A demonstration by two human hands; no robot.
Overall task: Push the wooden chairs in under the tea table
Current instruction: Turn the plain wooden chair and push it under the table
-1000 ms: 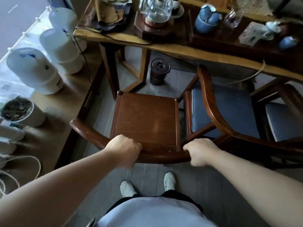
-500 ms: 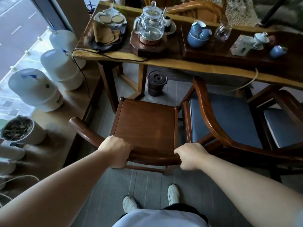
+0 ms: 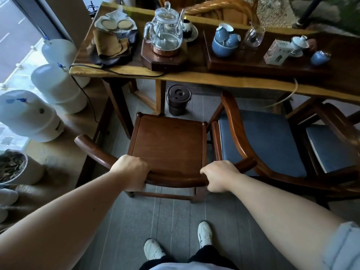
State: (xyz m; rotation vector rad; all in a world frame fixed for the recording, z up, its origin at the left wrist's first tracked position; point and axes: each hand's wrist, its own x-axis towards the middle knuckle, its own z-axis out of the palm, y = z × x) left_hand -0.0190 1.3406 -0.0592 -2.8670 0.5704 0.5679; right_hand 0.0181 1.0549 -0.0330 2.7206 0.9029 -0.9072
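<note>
A wooden chair (image 3: pixel 169 145) with a bare brown seat stands in front of me, its front edge near the tea table's leg. My left hand (image 3: pixel 131 171) and my right hand (image 3: pixel 219 177) are both shut on its curved back rail. The tea table (image 3: pixel 229 80) has a pale wood front edge and spans the top of the view. To the right stands a second wooden chair with a blue cushion (image 3: pixel 263 141), its front under the table edge. A third chair with a blue cushion (image 3: pixel 331 147) is at the far right.
A dark lidded bucket (image 3: pixel 178 99) sits on the floor under the table, just beyond the chair. White water tanks (image 3: pixel 29 115) and a potted plant (image 3: pixel 13 168) line a low wooden platform on the left. A glass kettle (image 3: pixel 165 34), blue cups (image 3: pixel 225 41) and a power cord lie on the table.
The chair has slid forward toward the table with both hands on its back rail. My feet have stayed behind and my arms are more stretched out.
</note>
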